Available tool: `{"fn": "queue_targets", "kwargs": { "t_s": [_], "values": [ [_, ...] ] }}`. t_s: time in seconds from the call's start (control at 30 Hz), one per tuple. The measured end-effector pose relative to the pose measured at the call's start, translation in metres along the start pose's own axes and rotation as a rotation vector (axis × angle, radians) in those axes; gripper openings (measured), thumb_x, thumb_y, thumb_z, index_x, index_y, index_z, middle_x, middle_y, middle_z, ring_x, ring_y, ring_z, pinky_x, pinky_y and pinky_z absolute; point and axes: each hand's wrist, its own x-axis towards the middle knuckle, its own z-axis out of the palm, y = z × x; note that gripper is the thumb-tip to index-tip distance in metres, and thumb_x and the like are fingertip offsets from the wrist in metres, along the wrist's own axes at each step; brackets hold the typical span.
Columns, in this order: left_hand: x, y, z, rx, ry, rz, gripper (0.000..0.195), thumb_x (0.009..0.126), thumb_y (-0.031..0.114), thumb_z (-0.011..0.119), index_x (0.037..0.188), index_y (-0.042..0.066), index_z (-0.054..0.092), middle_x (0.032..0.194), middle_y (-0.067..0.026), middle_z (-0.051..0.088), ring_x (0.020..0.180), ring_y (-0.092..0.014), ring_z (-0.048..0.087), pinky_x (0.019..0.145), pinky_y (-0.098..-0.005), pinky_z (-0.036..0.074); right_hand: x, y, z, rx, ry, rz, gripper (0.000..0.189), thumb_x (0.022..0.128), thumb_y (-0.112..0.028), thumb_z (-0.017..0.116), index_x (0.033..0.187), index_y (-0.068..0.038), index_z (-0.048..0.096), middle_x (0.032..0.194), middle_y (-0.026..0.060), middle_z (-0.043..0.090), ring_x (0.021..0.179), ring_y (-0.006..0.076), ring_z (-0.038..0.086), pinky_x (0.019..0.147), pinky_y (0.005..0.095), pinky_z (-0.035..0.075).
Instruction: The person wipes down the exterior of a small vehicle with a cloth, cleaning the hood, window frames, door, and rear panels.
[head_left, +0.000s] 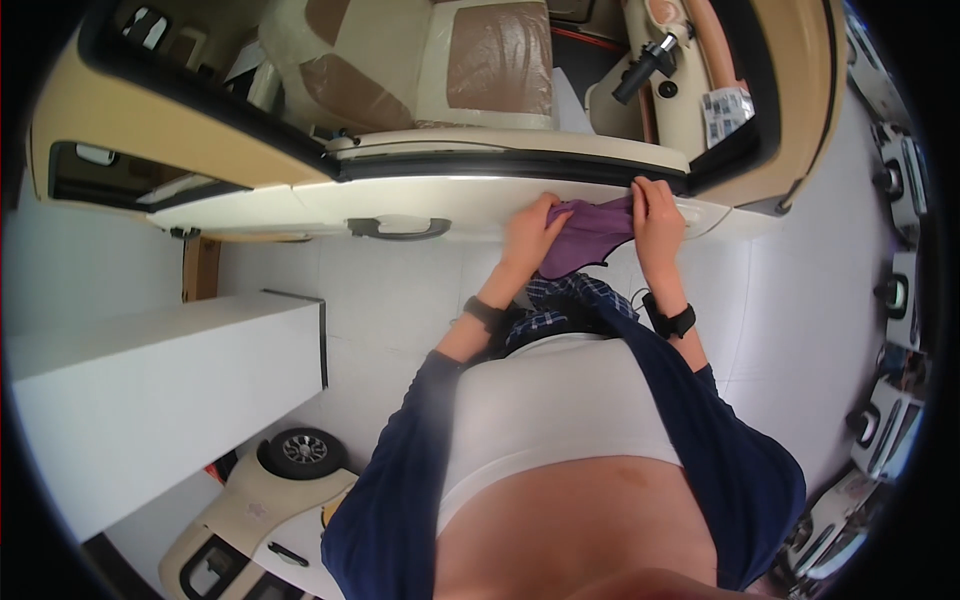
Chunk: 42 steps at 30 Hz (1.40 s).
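Note:
A purple cloth with a dark edge (589, 238) is stretched between my two hands, close against the outer side of a cream vehicle door (465, 202). My left hand (534, 231) pinches its left side between thumb and fingers. At its upper right corner, my right hand (658, 217) grips the fabric, just below the black window seal (517, 163). To the left of the cloth, a dark door handle (399, 228) sits on the door. Both wrists wear black bands.
Through the window opening show plastic-covered seats (499, 56) and a steering column with a black lever (645, 67). A white partition (172, 345) stands at the left. Another small vehicle (262, 517) is at lower left. Several vehicles (900, 300) line the right rim.

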Motion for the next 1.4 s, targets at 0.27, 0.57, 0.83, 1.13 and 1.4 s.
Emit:
{"fn": "queue_targets", "kwargs": {
  "t_s": [0.27,0.57,0.83,1.13,1.4],
  "values": [
    [-0.032,-0.035,-0.065,0.248,0.288,-0.311,0.026,0.076,0.034,0.063,0.086,0.010,0.056,0.066,-0.0130,0.059,0.060,-0.033,0.057,0.051,-0.0385,0.043,0.015,-0.068,0.045,0.224,-0.176,-0.285,0.012,0.081,-0.012,0.056,0.089,-0.005,0.059,0.075,0.0074,0.052,0.056,0.0273,0.054,0.048,0.0328,0.042],
    [-0.075,-0.031,-0.086,0.286,0.464,-0.624,0.027,0.077,0.035,0.060,0.085,0.009,0.059,0.069,-0.0154,0.059,0.064,-0.033,0.057,0.053,-0.0386,0.043,0.024,-0.110,0.070,0.272,-0.500,-0.419,0.031,0.080,-0.019,0.055,0.105,0.000,0.053,0.082,0.0084,0.052,0.064,0.0273,0.057,0.052,0.0347,0.046],
    [-0.081,-0.012,-0.071,0.306,0.597,-0.692,0.023,0.078,0.029,0.060,0.085,0.007,0.058,0.063,-0.0147,0.058,0.058,-0.031,0.056,0.051,-0.0372,0.043,0.033,-0.120,0.069,0.242,-0.707,-0.589,0.051,0.078,-0.025,0.057,0.116,0.006,0.042,0.093,0.0147,0.048,0.068,0.0289,0.058,0.056,0.0339,0.048],
    [-0.061,-0.010,-0.060,0.243,0.465,-0.640,0.024,0.080,0.031,0.057,0.084,0.007,0.056,0.067,-0.0170,0.058,0.063,-0.035,0.057,0.054,-0.0409,0.044,0.039,-0.120,0.068,0.232,-0.738,-0.599,0.056,0.078,-0.026,0.058,0.118,0.008,0.038,0.094,0.0150,0.048,0.074,0.0277,0.058,0.058,0.0332,0.048],
    [-0.045,-0.037,-0.098,0.214,0.472,-0.607,0.025,0.081,0.031,0.055,0.088,0.006,0.055,0.071,-0.0172,0.059,0.065,-0.036,0.057,0.055,-0.0418,0.044,0.033,-0.146,0.080,0.241,-0.645,-0.570,0.054,0.077,-0.022,0.058,0.117,0.009,0.038,0.092,0.0155,0.046,0.073,0.0276,0.058,0.056,0.0321,0.048]
  ]
}}
